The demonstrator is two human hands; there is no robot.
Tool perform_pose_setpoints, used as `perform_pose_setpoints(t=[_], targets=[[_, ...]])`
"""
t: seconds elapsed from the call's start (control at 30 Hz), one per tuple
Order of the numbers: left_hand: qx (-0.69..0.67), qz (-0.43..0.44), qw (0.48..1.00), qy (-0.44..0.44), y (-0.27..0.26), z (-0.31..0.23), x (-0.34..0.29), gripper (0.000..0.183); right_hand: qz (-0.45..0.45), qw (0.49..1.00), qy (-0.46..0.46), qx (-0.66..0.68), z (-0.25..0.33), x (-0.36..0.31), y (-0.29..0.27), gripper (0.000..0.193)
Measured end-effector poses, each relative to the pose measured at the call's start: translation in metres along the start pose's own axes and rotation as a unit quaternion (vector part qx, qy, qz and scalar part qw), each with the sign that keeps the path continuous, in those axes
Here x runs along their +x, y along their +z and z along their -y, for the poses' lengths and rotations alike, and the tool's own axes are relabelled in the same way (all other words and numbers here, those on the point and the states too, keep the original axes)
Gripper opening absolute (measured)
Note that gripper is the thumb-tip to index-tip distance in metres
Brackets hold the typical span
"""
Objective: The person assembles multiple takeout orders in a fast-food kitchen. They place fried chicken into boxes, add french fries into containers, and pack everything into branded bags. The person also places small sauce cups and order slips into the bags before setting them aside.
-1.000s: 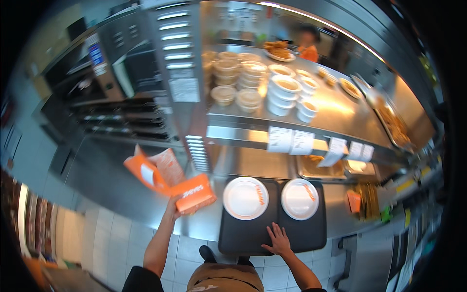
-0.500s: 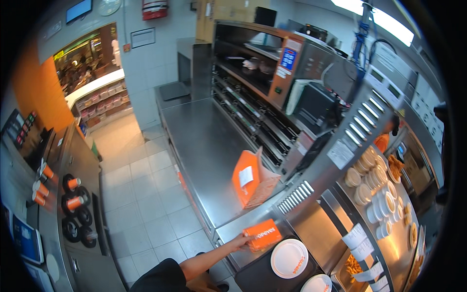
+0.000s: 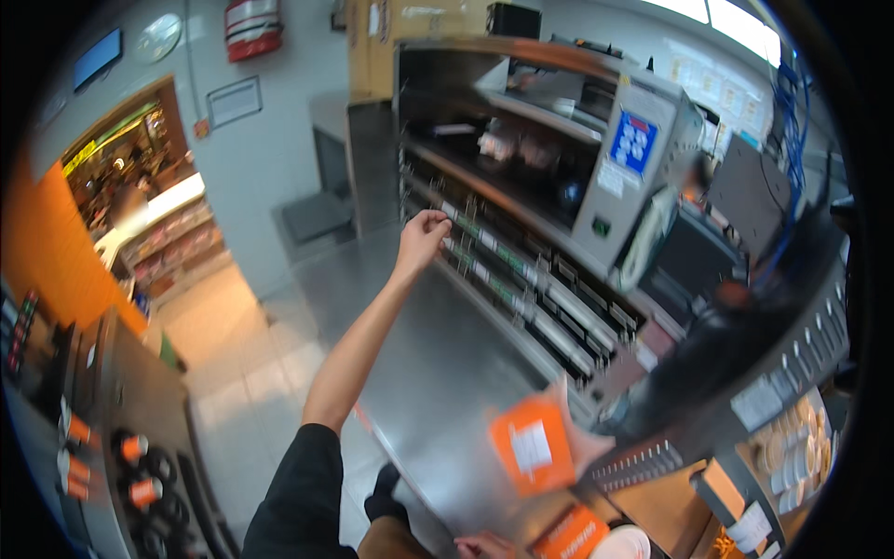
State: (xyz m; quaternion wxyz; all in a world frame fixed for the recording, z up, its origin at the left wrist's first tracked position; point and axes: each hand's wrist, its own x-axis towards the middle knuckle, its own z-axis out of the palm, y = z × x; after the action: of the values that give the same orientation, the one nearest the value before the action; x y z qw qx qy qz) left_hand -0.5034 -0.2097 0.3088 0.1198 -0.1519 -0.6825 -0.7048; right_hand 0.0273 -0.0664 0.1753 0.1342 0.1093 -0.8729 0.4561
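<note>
My left hand (image 3: 425,238) reaches out over the steel counter (image 3: 410,321) to the slotted front of a holding cabinet (image 3: 503,252). Its fingers are curled together beside the upper row of labelled slots; whether anything is between them is hidden. At the lower edge, part of my right hand (image 3: 484,546) shows, blurred and cut off, left of a flat orange box (image 3: 570,535). A white round paper lid or plate (image 3: 626,542) lies against that box. Farther up the counter stands an orange paper bag (image 3: 549,466) with a white slip on its front.
Stacked lidded tubs (image 3: 796,447) stand on a shelf at the right, near a vented steel panel (image 3: 643,466). A dark monitor (image 3: 694,256) sits beside the cabinet. Along the left runs another counter (image 3: 140,391) with orange-and-white cups (image 3: 135,447). Tiled floor (image 3: 233,401) lies between.
My left hand has let go of the orange box and moved up and away to the cabinet's slots. My right hand has come into view at the bottom. The view has shifted.
</note>
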Motion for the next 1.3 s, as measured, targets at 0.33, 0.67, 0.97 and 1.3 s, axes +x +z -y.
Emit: perform_pose_setpoints(t=[0.33,0.67,0.97,1.3], targets=[[0.393,0.070,0.916,-0.049,0.130,0.073,0.423,0.092,-0.089,0.993,0.082,0.005,0.031,0.259,0.019,0.013],[0.087,0.231,0.964,0.094,0.125,0.091,0.343,0.042,-0.329,0.894,0.109,0.283,-0.073,0.436,0.031,0.033],[-0.097,0.238,0.955,0.149,0.061,0.029,0.004,0.078,-0.374,0.806,-0.044,0.458,-0.048,0.419,0.020,0.087],[-0.266,0.514,0.792,-0.196,0.135,-0.018,-0.162,0.080,-0.322,0.819,0.286,-0.379,-0.015,0.138,-0.065,0.028]])
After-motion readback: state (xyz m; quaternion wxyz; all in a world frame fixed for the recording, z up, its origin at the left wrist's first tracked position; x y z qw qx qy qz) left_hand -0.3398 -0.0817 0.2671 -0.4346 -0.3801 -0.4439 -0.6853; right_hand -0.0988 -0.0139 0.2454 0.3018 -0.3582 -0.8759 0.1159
